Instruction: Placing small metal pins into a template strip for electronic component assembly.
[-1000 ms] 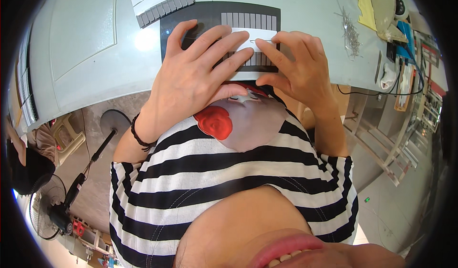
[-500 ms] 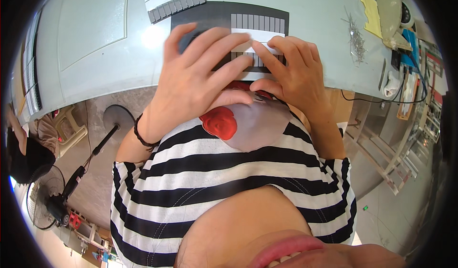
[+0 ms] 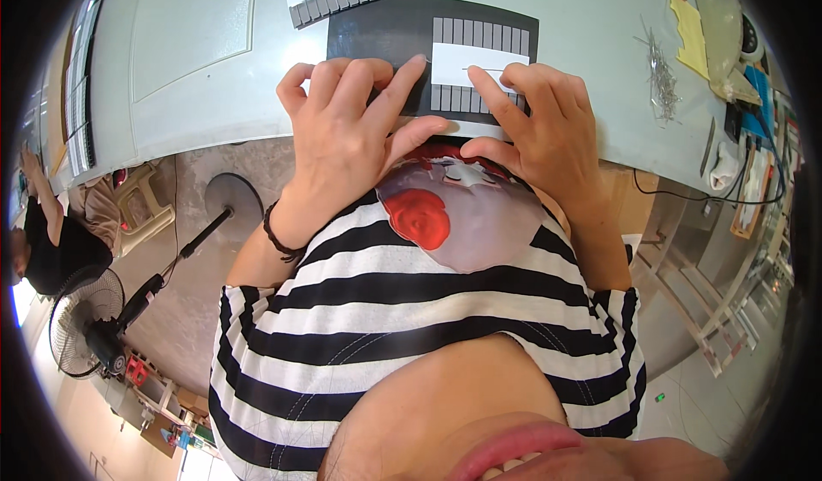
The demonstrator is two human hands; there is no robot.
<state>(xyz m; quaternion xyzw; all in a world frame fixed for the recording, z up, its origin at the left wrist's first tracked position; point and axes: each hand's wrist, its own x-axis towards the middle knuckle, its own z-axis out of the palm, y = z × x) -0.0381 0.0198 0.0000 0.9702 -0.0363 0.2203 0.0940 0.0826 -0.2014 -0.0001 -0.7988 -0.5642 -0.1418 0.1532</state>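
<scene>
Toward one o'clock, find the wire [image 3: 496, 70] on the white strip [image 3: 454, 56], apparently touched by the right hand [image 3: 552, 123], loosely spread with forefinger extended. At the strip's nine o'clock, note the left hand [image 3: 347, 111], likewise spread. Probably light, springy, easily bent; pinch mid-length.

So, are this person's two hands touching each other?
Apart. In the head view, the left hand and the right hand have a gap between their thumb tips, and part of the white strip shows between their index fingertips.
</scene>
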